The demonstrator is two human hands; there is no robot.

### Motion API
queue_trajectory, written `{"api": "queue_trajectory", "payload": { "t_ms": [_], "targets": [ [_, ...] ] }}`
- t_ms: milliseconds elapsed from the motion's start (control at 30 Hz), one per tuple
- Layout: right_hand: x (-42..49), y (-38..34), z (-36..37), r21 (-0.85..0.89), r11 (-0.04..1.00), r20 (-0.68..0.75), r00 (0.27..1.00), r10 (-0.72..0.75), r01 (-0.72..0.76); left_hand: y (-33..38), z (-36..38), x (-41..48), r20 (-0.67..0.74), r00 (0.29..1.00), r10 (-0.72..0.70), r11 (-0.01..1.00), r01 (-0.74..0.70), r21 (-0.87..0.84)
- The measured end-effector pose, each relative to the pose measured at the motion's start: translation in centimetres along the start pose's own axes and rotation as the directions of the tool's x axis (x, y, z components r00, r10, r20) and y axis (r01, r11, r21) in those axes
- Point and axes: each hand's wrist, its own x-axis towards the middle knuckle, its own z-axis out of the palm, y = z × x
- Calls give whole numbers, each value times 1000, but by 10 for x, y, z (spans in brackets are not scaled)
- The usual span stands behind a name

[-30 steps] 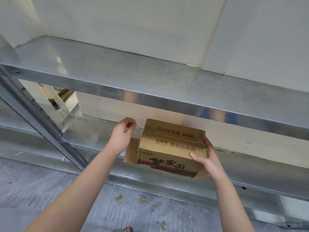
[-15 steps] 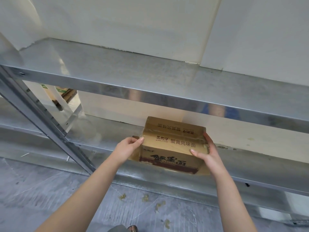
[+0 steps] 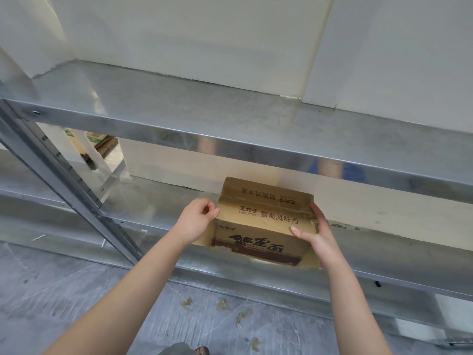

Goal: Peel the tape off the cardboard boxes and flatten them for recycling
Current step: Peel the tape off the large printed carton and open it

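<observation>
A brown cardboard box (image 3: 263, 219) with dark printed characters stands on the lower metal shelf (image 3: 153, 211), its lower flaps spread out flat on the shelf. Clear tape runs across its top. My left hand (image 3: 195, 220) is at the box's upper left corner, fingertips pinched together on the tape's end there. My right hand (image 3: 313, 228) grips the box's right side, thumb on the front face and fingers along the right edge.
An upper metal shelf (image 3: 230, 119) overhangs the box. A slanted metal upright (image 3: 66, 183) stands to the left. Other cardboard (image 3: 99, 144) shows behind it. Crumpled bits of tape (image 3: 222, 304) lie on the grey floor below.
My left hand went from raised beside the box to its left side, and now pinches at the upper left corner. My right hand stays on the right side.
</observation>
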Motion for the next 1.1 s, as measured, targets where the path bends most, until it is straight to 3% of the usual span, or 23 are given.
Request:
{"api": "queue_trajectory", "payload": {
  "t_ms": [67,133,267,367,433,700,833,967,1100],
  "targets": [
    [1,-1,-2,29,1000,-10,1000,9,-9,6,4,2,-57,989,133,981,-123,153],
    [1,-2,-2,41,999,-16,1000,6,-6,7,9,3,-113,977,179,966,-152,210],
    [1,0,6,9,1000,-12,1000,-14,14,-13,11,-2,-182,982,-42,999,42,-2],
    [1,2,7,-10,1000,-22,999,-23,23,-25,10,-9,5,984,-178,975,177,-131],
    [2,2,6,-20,1000,-15,1000,-18,18,-27,11,-10,54,986,-156,972,163,-171],
    [2,2,7,-46,998,-15,999,-34,34,-20,6,-9,23,992,-123,943,124,-307],
    [3,2,10,-36,999,-24,999,-38,37,-13,10,-8,-34,994,-101,961,89,-263],
    [3,4,11,-33,999,-33,999,-34,33,-10,11,-8,-94,995,-12,997,5,-80],
    [1,5,10,-25,999,-21,999,-44,43,-20,8,-9,-123,988,-89,982,66,-180]
  ]
}}
